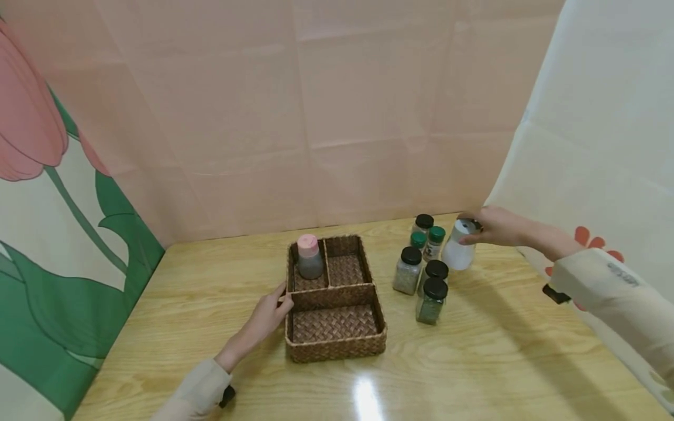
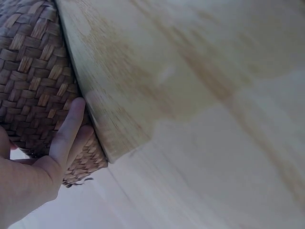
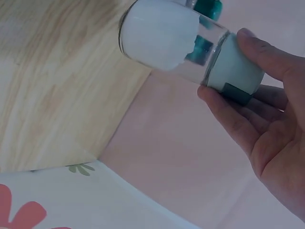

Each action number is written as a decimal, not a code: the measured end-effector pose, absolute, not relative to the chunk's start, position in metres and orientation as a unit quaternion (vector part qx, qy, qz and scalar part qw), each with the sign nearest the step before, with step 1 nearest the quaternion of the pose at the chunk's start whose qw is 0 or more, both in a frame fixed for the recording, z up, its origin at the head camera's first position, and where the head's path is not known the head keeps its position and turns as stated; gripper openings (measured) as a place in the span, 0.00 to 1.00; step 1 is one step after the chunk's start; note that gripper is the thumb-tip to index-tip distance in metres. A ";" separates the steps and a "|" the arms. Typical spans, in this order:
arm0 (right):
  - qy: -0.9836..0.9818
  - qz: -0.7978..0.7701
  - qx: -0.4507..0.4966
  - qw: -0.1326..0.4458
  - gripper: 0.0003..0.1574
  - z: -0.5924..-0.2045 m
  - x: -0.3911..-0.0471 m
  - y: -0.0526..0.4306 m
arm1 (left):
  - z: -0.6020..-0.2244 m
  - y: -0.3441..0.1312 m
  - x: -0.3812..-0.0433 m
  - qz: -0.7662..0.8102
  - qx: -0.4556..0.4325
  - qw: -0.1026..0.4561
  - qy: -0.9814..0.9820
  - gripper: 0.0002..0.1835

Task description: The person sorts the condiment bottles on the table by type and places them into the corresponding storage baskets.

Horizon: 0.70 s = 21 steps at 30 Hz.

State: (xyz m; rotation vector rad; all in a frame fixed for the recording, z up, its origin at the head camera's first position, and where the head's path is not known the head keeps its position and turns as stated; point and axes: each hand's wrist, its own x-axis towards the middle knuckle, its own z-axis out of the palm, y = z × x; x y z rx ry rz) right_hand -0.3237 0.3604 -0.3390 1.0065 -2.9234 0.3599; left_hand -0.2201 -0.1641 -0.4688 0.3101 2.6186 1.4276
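Note:
My left hand (image 1: 268,313) is at the left side of a brown woven basket (image 1: 337,354) with three compartments. In the left wrist view, its fingers (image 2: 69,133) lie nearly straight against the woven wall. At the back right, my right hand (image 1: 495,227) holds a glass seasoning jar (image 3: 162,36) by its pale cap (image 3: 236,69), thumb on one side and fingers on the other. White contents fill much of the jar, which tilts in the head view. A pink-capped jar (image 1: 309,257) stands in the basket's back left compartment.
Between basket and right hand stand several spice jars: green-capped ones (image 1: 436,235) behind, black-capped ones (image 1: 408,275) nearer, including a front jar with green contents (image 1: 430,305). The wooden table (image 1: 221,275) meets a pink backdrop (image 1: 237,146); a white floral sheet (image 1: 595,146) hangs at right.

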 end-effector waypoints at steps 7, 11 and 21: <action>-0.937 0.111 0.332 0.025 0.31 -0.328 -0.326 0.358 | -0.470 -0.163 -0.221 0.473 0.103 0.067 0.872 0.33; -0.935 0.115 0.335 0.026 0.30 -0.321 -0.324 0.355 | -0.471 -0.164 -0.220 0.474 0.101 0.072 0.872 0.33; -0.939 0.111 0.323 0.027 0.27 -0.295 -0.321 0.350 | -0.469 -0.164 -0.222 0.478 0.105 0.070 0.869 0.34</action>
